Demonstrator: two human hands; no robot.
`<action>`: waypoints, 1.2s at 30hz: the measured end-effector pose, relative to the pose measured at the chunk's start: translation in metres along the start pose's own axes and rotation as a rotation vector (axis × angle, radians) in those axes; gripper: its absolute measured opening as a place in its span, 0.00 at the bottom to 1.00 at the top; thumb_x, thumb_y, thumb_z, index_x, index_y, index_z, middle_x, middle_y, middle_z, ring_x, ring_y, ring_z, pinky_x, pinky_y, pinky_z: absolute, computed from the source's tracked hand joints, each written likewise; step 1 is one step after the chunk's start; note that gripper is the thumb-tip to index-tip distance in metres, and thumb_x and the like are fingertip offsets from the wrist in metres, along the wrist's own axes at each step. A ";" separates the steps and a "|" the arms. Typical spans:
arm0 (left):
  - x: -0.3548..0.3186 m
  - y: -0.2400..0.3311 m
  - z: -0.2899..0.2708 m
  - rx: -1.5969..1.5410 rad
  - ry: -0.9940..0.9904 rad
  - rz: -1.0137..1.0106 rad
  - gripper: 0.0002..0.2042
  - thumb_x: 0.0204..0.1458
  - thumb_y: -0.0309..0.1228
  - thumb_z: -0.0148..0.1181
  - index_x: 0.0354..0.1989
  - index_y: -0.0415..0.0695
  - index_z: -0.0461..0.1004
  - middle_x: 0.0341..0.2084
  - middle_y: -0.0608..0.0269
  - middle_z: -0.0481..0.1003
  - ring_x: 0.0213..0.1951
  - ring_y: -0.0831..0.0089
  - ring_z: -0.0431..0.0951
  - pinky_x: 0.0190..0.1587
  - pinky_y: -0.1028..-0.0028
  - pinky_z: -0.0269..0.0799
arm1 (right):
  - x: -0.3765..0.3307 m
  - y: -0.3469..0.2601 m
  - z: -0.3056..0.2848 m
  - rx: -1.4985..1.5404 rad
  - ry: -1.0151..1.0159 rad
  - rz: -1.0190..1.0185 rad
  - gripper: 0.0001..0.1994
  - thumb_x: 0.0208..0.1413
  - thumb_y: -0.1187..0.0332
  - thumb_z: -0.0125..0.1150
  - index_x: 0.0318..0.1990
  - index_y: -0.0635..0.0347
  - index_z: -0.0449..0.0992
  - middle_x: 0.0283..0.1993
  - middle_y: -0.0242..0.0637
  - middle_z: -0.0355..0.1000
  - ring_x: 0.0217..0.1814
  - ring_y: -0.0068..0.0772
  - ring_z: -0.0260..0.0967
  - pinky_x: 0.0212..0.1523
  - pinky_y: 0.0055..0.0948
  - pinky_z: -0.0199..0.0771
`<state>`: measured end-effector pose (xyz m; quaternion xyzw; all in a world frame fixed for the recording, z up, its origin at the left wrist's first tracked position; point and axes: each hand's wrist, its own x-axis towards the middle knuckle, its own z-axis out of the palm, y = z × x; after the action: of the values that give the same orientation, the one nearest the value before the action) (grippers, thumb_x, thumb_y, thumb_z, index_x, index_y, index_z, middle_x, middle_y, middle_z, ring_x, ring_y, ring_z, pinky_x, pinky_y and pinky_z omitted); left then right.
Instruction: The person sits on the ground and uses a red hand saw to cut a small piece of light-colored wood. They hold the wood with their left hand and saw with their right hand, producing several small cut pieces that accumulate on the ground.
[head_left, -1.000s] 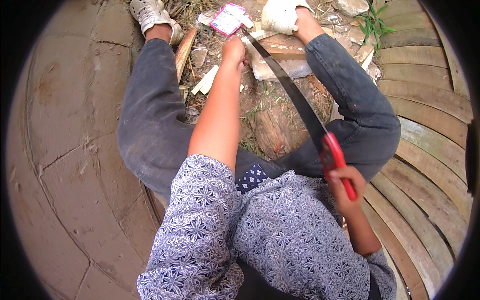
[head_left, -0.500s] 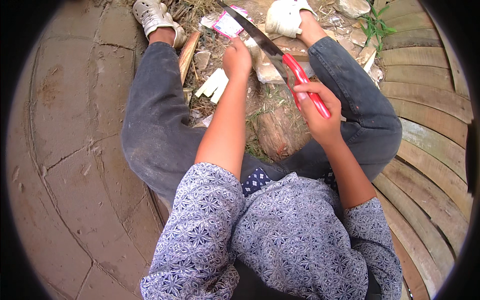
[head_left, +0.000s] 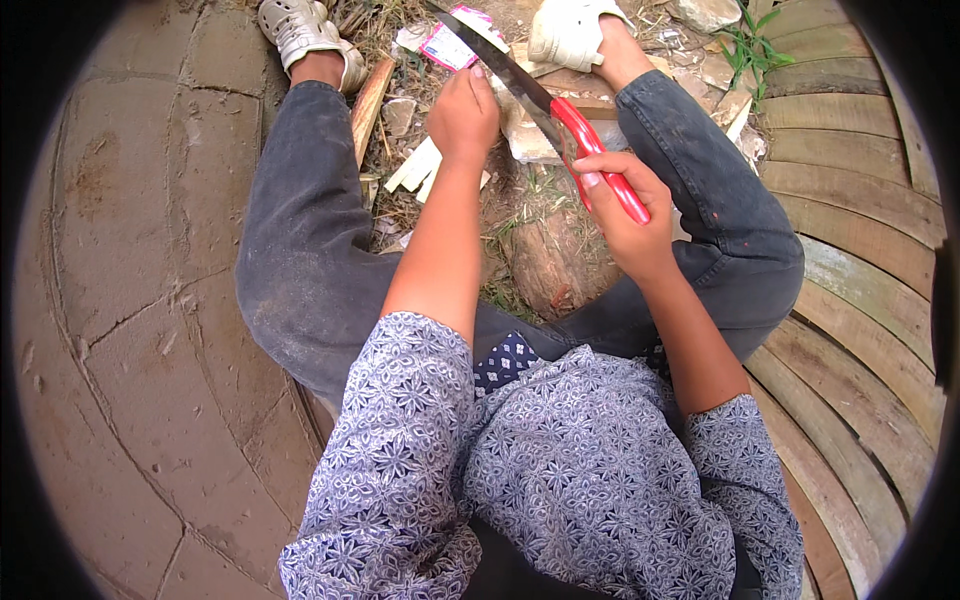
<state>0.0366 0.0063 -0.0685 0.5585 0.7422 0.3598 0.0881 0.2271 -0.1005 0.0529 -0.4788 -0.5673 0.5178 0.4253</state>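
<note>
My right hand (head_left: pixel 632 222) is closed round the red handle of a handsaw (head_left: pixel 508 76). Its long dark blade slants up and to the left, tapering toward the top edge of the view. Just left of the blade, my left hand (head_left: pixel 463 118) is closed, with the thumb pointing up near the blade. Its curled fingers face away, so what they hold, if anything, stays hidden. Whether the thumb touches the blade, I cannot tell. Beyond this hand, a pink and white packet (head_left: pixel 447 48) lies on the ground, partly behind the saw.
A log (head_left: pixel 560 265) lies between my legs. Pale wood offcuts (head_left: pixel 415 165) are left of it, near a longer wood strip (head_left: pixel 372 105). A pale block (head_left: pixel 530 140) sits beneath the saw. Wooden slats (head_left: pixel 850 200) line the right; cracked brown paving (head_left: pixel 140 300) spreads left.
The handsaw and my right hand have shifted slightly left and up. My left hand has moved a little left, and its thumb now shows upright beside the blade.
</note>
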 end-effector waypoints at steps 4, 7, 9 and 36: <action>0.006 -0.010 0.009 0.018 0.004 0.024 0.21 0.63 0.41 0.41 0.27 0.43 0.77 0.25 0.48 0.77 0.29 0.45 0.77 0.32 0.50 0.71 | -0.001 -0.005 0.005 -0.020 0.015 -0.055 0.05 0.61 0.75 0.58 0.42 0.61 0.79 0.37 0.29 0.75 0.38 0.16 0.68 0.41 0.19 0.68; 0.006 -0.011 0.014 0.033 0.036 0.007 0.24 0.62 0.41 0.40 0.21 0.41 0.76 0.22 0.46 0.77 0.26 0.43 0.76 0.31 0.49 0.70 | -0.001 -0.005 0.005 -0.017 0.009 -0.040 0.05 0.61 0.75 0.57 0.42 0.61 0.79 0.37 0.30 0.75 0.38 0.17 0.69 0.41 0.19 0.68; 0.008 -0.011 0.015 0.046 0.019 0.009 0.22 0.60 0.40 0.42 0.21 0.41 0.78 0.22 0.47 0.78 0.25 0.44 0.77 0.30 0.50 0.72 | 0.000 -0.007 0.003 -0.019 -0.004 -0.016 0.05 0.61 0.75 0.57 0.42 0.61 0.79 0.38 0.30 0.75 0.38 0.17 0.69 0.42 0.20 0.68; -0.008 -0.016 0.001 -0.136 -0.046 -0.103 0.21 0.64 0.46 0.40 0.35 0.41 0.73 0.29 0.45 0.76 0.34 0.44 0.76 0.37 0.52 0.70 | -0.115 -0.079 -0.111 -0.028 0.088 0.063 0.06 0.58 0.70 0.62 0.40 0.59 0.76 0.32 0.34 0.72 0.23 0.17 0.64 0.22 0.18 0.61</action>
<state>0.0279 -0.0021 -0.0817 0.5206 0.7415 0.3913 0.1613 0.3485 -0.1942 0.1441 -0.5245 -0.5399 0.5014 0.4266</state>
